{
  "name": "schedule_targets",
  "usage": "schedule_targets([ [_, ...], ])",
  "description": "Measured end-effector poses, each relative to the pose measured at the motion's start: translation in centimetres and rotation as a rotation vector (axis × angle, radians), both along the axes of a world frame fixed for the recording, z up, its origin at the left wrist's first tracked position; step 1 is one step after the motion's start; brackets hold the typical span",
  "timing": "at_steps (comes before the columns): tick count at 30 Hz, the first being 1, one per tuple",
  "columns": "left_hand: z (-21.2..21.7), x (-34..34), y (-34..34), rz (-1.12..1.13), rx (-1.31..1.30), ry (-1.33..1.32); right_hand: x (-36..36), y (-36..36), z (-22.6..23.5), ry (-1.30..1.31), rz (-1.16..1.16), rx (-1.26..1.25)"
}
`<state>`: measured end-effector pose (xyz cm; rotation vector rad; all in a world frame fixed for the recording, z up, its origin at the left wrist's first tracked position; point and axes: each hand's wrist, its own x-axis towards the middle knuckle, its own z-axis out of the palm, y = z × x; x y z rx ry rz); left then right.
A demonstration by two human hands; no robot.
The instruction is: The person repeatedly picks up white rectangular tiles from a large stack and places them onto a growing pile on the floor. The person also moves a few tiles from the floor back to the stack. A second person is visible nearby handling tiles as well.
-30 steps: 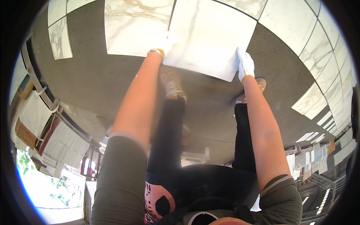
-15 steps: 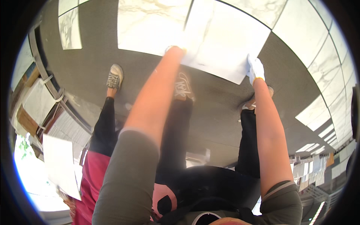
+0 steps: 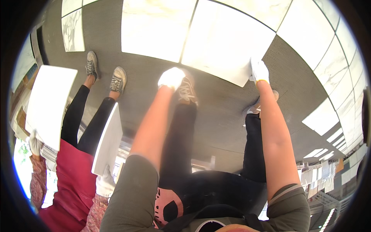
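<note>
A large white tile (image 3: 224,42) lies at the front, its left edge along a neighbouring white tile (image 3: 154,29) with a thin dark line between. My right hand (image 3: 260,71), in a white glove with a yellow cuff edge, grips the tile's right edge close to its near corner. Just short of the tiles' near edges, my left hand (image 3: 171,78) hovers over the grey floor, above my shoe. Its white glove is overexposed, so the fingers cannot be made out.
At left a co-worker in a red apron (image 3: 75,174) carries two white tiles, one (image 3: 50,104) in each gloved hand. Their shoes (image 3: 118,80) stand on the bare grey floor (image 3: 139,77). More laid tiles (image 3: 309,31) curve along the right. A small tile (image 3: 72,31) lies far left.
My left hand has come off the tile and drawn back toward me. The tile has shifted slightly left, with my right hand still on it. The co-worker has come further into view with two tiles.
</note>
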<state>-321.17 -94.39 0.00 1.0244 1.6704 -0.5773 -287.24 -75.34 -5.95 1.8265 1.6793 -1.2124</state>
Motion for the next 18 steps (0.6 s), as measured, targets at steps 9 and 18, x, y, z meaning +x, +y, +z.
schedule_targets([
  [9, 2.6, 3.4, 1.6, -0.244, 0.180, -0.149, -2.7, 4.5, 4.6, -0.246, 0.388, -0.174],
  [18, 10.0, 4.9, -3.1, -0.150, 0.489, -0.171, 5.3, -1.7, 9.0, -0.015, 0.786, -0.036],
])
